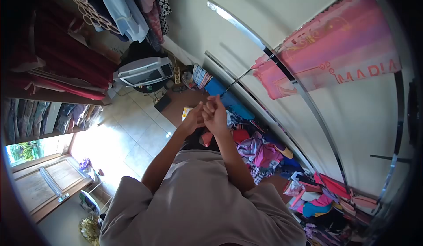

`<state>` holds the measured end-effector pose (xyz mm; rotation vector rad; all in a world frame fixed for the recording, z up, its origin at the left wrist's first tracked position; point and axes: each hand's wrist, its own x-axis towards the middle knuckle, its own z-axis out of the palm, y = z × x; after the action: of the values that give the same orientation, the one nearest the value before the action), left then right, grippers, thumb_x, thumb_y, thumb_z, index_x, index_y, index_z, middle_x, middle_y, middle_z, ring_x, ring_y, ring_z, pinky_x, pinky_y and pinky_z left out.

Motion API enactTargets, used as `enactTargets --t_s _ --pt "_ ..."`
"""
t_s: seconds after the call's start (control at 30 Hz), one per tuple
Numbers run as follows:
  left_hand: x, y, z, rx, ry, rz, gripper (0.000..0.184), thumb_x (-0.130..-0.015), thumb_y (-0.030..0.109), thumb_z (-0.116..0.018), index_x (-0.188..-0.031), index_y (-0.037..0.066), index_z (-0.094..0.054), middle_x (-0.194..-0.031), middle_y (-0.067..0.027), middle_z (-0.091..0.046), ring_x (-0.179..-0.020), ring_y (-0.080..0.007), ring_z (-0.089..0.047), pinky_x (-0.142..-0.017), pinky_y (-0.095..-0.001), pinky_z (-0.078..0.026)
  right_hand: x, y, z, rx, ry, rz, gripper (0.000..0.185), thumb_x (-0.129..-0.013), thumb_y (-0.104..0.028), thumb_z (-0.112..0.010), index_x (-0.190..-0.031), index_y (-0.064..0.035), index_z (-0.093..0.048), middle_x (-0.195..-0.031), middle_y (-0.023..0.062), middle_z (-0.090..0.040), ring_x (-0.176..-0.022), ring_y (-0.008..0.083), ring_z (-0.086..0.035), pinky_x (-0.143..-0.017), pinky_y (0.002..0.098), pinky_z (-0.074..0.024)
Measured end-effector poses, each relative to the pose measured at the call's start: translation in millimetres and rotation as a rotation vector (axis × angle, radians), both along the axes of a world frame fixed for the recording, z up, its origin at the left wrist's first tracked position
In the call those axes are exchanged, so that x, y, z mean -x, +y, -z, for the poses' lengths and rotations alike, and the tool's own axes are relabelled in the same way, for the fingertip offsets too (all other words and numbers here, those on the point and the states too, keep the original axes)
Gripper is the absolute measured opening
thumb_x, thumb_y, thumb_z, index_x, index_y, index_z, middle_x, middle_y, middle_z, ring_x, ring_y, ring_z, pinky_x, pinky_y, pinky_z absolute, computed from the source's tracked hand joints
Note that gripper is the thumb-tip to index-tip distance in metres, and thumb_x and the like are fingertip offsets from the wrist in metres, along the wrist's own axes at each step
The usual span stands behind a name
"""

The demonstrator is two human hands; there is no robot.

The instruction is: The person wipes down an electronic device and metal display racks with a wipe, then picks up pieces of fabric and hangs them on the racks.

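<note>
My left hand [192,119] and my right hand [214,114] meet in front of my chest, near the middle of the view. Their fingers are bent and touch one another. The fingers of my right hand curl inward against the fingertips of my left. Whether anything small lies between them is too small to tell. Beyond and below the hands are a brown surface [179,103] and a pile of clothes [260,151] in pink, purple and red. A small yellow and white item [186,113] shows just behind my left hand.
Chrome rails [315,107] curve along the right, with a pink cloth [326,48] hanging on them. A television [146,73] stands at the upper left. Garments [121,10] hang above it. A wooden door [53,182] is at the lower left, beside the tiled floor [132,127].
</note>
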<state>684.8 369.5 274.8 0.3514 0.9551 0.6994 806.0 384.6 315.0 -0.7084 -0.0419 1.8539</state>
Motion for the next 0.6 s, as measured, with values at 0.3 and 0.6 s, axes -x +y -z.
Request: enactTargets --t_s 0.3,0.6 --pt "57 -47 85 0.282 0.236 -0.165 0.049 -0.09 0.044 -0.058 -0.118 0.004 -0.052 -0.111 -0.0101 -0.061 -0.103 -0.0212 -0.059 -0.089 -0.0367 -0.047 -36 -65 99 0.045 -0.852 -0.404 0.025 -0.095 -0.03 -0.056 -0.09 -0.0076 -0.064 -0.059 -0.0058 -0.047 -0.045 0.0015 -0.038 -0.04 0.019 -0.0264" --pt "77 -72 132 0.398 0.476 -0.179 0.042 -0.09 0.04 -0.061 -0.11 0.004 -0.056 -0.099 -0.0103 -0.065 -0.089 -0.0203 -0.064 -0.08 -0.035 -0.05 -135 -130 245 -0.098 -1.653 -0.552 0.025 -0.09 -0.025 -0.059 -0.082 -0.0008 -0.063 -0.065 0.0115 -0.062 -0.06 0.0209 -0.061 -0.056 0.0347 -0.0451"
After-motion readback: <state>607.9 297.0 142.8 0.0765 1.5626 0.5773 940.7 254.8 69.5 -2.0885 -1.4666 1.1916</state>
